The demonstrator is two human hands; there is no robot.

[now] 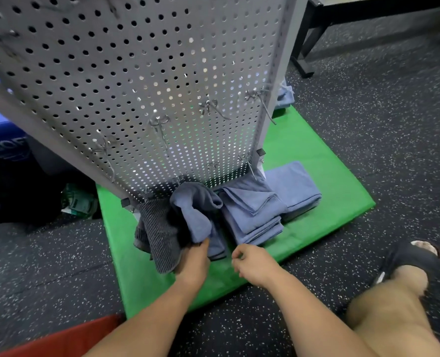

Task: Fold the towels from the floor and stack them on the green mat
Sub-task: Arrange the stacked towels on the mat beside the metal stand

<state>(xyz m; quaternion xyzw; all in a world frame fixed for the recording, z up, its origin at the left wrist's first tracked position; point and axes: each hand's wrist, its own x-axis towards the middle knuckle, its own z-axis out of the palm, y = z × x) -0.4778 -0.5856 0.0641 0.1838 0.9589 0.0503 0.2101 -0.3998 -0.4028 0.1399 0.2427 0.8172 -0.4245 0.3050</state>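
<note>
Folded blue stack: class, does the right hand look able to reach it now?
Probably yes: the right hand hangs just short of the folded blue stack, only bare green mat between them.

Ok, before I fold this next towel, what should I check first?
1. Left grip holds the blue towel: ok.
2. Right grip free to help: ok, it holds nothing.
3. Blue towel spread flat for folding: not ok, it is bunched.
4. Blue towel clear of the striped towel: cannot tell, they overlap.
5. Bare space on the green mat in front of the folded stack: ok.
</note>
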